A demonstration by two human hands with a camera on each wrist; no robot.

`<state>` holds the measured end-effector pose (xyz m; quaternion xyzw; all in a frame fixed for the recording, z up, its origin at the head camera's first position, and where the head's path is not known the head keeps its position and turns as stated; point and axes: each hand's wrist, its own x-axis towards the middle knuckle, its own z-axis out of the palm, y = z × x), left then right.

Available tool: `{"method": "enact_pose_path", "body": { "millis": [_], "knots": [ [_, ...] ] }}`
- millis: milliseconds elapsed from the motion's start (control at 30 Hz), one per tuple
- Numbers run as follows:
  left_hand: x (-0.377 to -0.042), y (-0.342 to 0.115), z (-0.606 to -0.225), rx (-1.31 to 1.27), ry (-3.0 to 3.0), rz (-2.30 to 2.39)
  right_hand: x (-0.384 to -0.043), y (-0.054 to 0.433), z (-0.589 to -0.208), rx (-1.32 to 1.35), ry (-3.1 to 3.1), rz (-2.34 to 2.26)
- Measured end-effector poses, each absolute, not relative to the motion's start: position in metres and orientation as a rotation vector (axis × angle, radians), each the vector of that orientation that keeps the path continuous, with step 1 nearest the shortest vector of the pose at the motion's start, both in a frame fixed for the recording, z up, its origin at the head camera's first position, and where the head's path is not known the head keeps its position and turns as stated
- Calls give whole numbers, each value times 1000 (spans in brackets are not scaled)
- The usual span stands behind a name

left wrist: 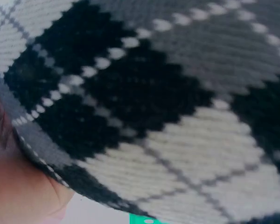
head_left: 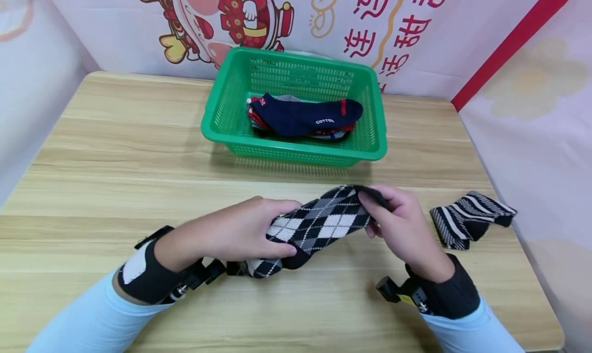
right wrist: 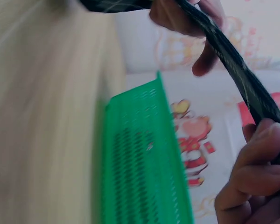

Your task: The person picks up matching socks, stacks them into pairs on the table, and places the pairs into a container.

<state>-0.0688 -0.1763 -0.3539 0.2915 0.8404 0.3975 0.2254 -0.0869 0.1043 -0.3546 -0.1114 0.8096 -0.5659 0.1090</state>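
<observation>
Stretched between both hands is an argyle sock [head_left: 330, 222] in black, grey and white, held above the wooden table. My left hand [head_left: 245, 229] grips it around the heel and foot, thumb on the near side. Its toe end hangs down past the left hand, near the wrist strap. At the black cuff, my right hand [head_left: 400, 219] pinches the edge between thumb and fingers. The argyle knit [left wrist: 144, 102] fills most of the left wrist view. In the right wrist view the sock [right wrist: 238, 70] shows edge-on, a thin dark strip between the right fingers [right wrist: 259, 158] and the left hand.
A green plastic basket [head_left: 296, 155] stands at the back of the table [head_left: 115, 188], with a navy sock [head_left: 300, 116] on top of other socks inside. To the right of my right hand lies a striped black-and-white pair of socks [head_left: 467, 219]. A printed cloth wall [head_left: 444, 50] rises behind.
</observation>
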Motion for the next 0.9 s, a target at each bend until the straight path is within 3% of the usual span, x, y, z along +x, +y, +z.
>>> {"method": "enact_pose_path", "body": {
  "millis": [900],
  "knots": [
    [-98,-195,-394,821,2309,598,-125,148,-415,-409,2474,-866]
  ]
}}
